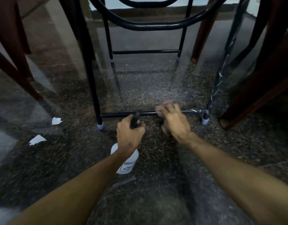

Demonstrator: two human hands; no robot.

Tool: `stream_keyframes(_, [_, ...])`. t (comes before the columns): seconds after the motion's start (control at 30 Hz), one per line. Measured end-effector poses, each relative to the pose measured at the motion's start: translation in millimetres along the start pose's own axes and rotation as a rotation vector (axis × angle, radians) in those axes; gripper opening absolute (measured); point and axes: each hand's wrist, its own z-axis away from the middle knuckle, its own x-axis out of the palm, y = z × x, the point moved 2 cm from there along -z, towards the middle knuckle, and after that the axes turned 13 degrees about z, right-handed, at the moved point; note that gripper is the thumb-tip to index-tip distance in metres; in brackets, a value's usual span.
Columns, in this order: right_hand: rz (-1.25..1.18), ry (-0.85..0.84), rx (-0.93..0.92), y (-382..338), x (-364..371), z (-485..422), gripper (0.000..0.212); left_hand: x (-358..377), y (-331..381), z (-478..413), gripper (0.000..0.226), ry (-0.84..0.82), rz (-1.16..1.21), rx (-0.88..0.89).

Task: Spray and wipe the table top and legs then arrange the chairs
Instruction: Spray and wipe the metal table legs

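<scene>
Cloth (162, 108), blurred, is gripped by right hand (174, 123) on black crossbar (119, 114); left hand (130, 135) grips spray bottle (129, 163).

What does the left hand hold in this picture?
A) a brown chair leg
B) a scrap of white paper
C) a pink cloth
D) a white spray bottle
D: the left hand grips the white spray bottle by its black head, while the right hand holds the cloth on the low black bar.

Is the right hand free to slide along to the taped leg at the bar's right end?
Probably yes. The right hand, gripping the cloth, is on the low crossbar, and the bar up to the taped leg looks bare.
</scene>
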Motion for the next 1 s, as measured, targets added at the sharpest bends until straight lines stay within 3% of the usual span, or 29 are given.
stream_keyframes(0.07, [0.029,-0.019,-0.041,-1.4,3.3,3.2,0.056,14.1,4.8,4.2,0.021,-0.046,-0.018,0.016])
stream_keyframes(0.17, [-0.019,0.0,0.112,49.4,6.1,35.2,0.064,34.6,11.0,9.6,0.027,-0.122,0.005,0.025])
stream_keyframes(0.33, [-0.155,0.307,0.457,122.5,2.6,93.3,0.048,80.0,29.2,16.7,0.042,-0.255,0.015,0.041])
stream_keyframes(0.57, [-0.256,0.558,0.685,153.1,-13.1,118.0,0.047,129.5,43.4,23.6,0.022,-0.349,-0.048,0.028])
stream_keyframes(0.77, [-0.278,0.601,0.688,160.8,-22.4,120.6,0.047,156.3,55.1,30.5,0.018,-0.368,-0.062,0.043])
stream_keyframes(1.0, [-0.3,0.527,0.632,147.0,-16.4,100.8,0.047,159.4,59.8,28.7,0.023,-0.302,0.024,0.079])
